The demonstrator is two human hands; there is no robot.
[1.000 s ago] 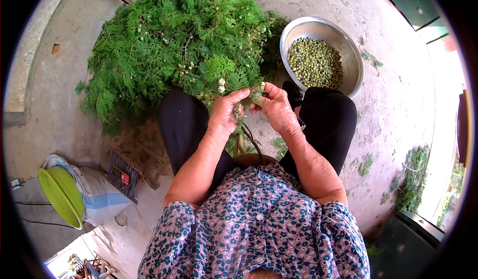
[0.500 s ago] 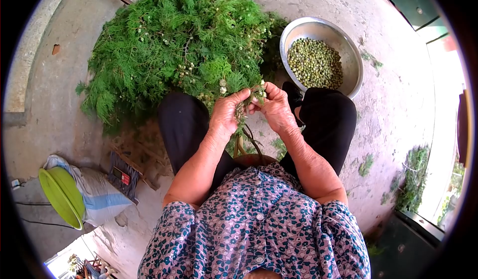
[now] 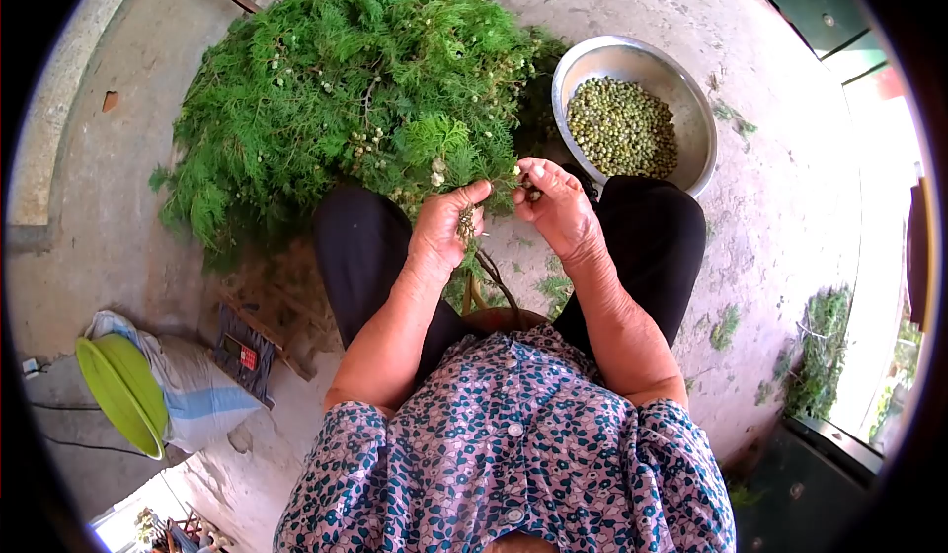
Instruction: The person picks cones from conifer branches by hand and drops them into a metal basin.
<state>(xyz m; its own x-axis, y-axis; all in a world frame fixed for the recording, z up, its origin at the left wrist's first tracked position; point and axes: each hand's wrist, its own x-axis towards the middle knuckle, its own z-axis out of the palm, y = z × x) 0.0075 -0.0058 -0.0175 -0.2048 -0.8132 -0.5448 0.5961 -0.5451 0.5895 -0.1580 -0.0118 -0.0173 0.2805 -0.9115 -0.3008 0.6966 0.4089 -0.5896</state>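
Bright daylight | glare at right | fisheye bend, black corners

Apparently a household entrance or yard: rough grey concrete floor (image 3: 775, 197); heaped feathery green branches (image 3: 346, 89) beyond the left hand (image 3: 441, 224); bright open doorway (image 3: 874, 158) between dark-green flat panels (image 3: 812, 5), far right of the right hand (image 3: 565, 213).

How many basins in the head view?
2. A round silver metal basin, upper right, holding small round green cones; a lime-green plastic basin, lower left, by a pale blue-striped sack. More could be nested or hidden.
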